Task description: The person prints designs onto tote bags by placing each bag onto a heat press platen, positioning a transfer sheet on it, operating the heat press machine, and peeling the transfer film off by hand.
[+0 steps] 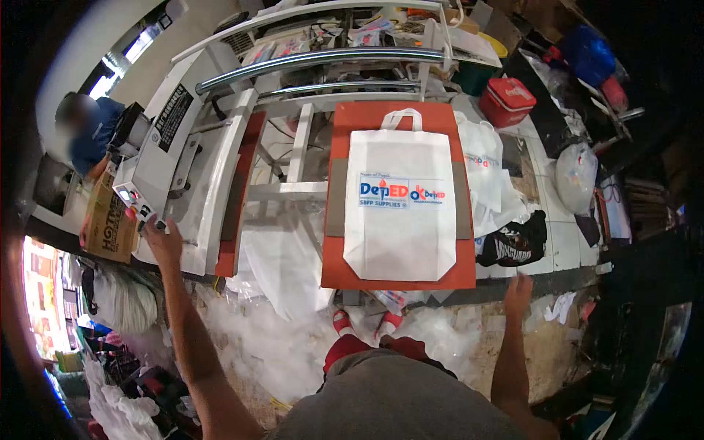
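Note:
My left hand (160, 236) reaches to the control end of a white press machine (165, 147), by its small lit panel (130, 194). The fingers there are stretched out and hold nothing I can see. My right hand (518, 292) hangs low at the right, just in front of the table edge, near a black printed bag or cloth (513, 240). Its fingers are too unclear to read. Between my hands, a white tote bag (400, 246) with blue and red "DepED" print lies flat on a red-orange board (341, 275), handles pointing away from me.
More white printed bags (480, 158) lie right of the board, near a red box (507, 101). White material (282, 257) hangs below the frame. A cardboard box (110, 227) stands at the left, near another person (95, 132). A metal roller (323, 60) crosses the back.

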